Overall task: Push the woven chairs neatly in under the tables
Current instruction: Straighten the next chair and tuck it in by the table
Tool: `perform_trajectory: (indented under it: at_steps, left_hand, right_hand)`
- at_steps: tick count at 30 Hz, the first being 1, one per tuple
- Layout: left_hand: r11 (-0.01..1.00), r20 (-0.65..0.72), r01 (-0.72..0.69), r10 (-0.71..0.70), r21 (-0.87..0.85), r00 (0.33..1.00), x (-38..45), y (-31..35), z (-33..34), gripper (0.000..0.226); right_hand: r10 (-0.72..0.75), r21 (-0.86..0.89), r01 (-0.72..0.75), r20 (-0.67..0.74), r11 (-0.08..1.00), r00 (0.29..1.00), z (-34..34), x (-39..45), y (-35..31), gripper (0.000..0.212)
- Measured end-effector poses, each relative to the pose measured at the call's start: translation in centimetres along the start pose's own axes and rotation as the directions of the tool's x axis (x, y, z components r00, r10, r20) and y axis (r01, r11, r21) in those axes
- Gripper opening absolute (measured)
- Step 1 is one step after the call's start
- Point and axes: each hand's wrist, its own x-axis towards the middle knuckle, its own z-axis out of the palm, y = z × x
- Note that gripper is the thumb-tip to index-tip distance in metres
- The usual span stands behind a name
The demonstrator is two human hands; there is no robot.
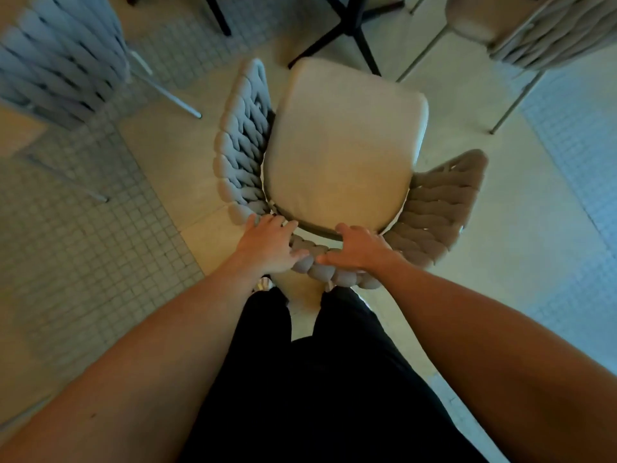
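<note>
1. the left hand [268, 243] lies on top of the woven chair [337, 155] backrest, its fingers curled over the braided top edge and its thumb reaching toward the other hand.
2. the right hand [355, 247] grips the same top edge just beside it, fingers hooked over toward the seat, thumb on the near side of the braid; the two thumbs nearly meet.
3. beyond the hands lies the pale seat cushion [344, 145], with woven side panels spreading out to either side of it.
4. past the far edge of the cushion stands the black table base [350, 26], its legs crossing on the floor; the seat front sits just short of it.
5. far to the left of the grip stands a second woven chair [63, 58], and far to the right a third woven chair [551, 35].
6. below the grip, the person's dark trousers [317, 379] fill the near space over the tiled floor [83, 262].
</note>
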Motion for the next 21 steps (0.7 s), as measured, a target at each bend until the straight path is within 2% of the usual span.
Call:
perform_trajectory:
  at_steps: [3,7,9,13,17,21]
  left_hand:
    - [0.995,0.059,-0.072,0.068,0.073,0.996,0.3,-0.7,0.0,0.086]
    - [0.983,0.102,-0.094,0.079,0.157,0.992,1.0,-0.5,0.5,0.085]
    - [0.977,0.135,-0.094,0.068,0.191,0.989,1.4,-0.1,1.1,0.089]
    - [0.927,0.207,-0.133,0.062,0.351,0.976,1.6,0.9,2.9,0.075]
    - [0.916,0.15,-0.067,0.008,0.395,0.989,2.0,1.9,2.7,0.036]
    - [0.905,0.061,-0.023,-0.003,0.424,0.998,2.3,1.7,2.4,0.04]
  right_hand:
    - [0.066,0.005,-0.066,-0.042,0.998,0.997,1.2,-0.7,-0.5,0.093]
    - [0.111,-0.004,-0.111,-0.062,0.994,0.992,3.1,-1.0,-0.6,0.088]
    - [0.101,-0.011,-0.101,-0.039,0.995,0.994,4.3,-1.2,-0.4,0.092]
    - [0.083,-0.032,-0.083,0.004,0.996,0.997,6.8,-1.1,0.1,0.092]
    - [0.059,-0.105,-0.061,-0.028,0.993,0.998,7.8,-0.8,-0.1,0.082]
    - [0.019,-0.159,-0.024,-0.034,0.987,0.999,7.0,-0.6,-0.1,0.077]
